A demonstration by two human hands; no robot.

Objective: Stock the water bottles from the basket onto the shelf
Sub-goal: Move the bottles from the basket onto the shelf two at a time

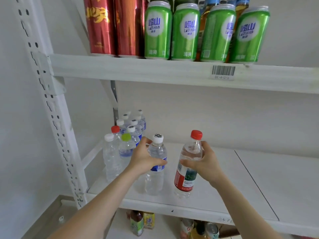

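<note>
The white-capped bottle (154, 181) stands upright on the middle shelf (224, 178), just right of the stocked bottle cluster (112, 157). The left hand (143, 159) wraps round its upper body. Farther right of the cluster, the red-capped bottle (185, 180) tilts slightly, with the right hand (205, 163) curled round its shoulder.

One wide-angle view, taken from the person's head. It stands close in front of the white shelf (215, 178) unit, faces it and tilts slightly down. The middle board fills the centre and right. The upper shelf (155, 71) and its cans (185, 31) crowd the top edge. Both forearms enter from the near bottom edge, with the left hand (143, 159) and right hand (205, 164) at mid-frame. The perforated upright (51, 109) slants down the left.
</note>
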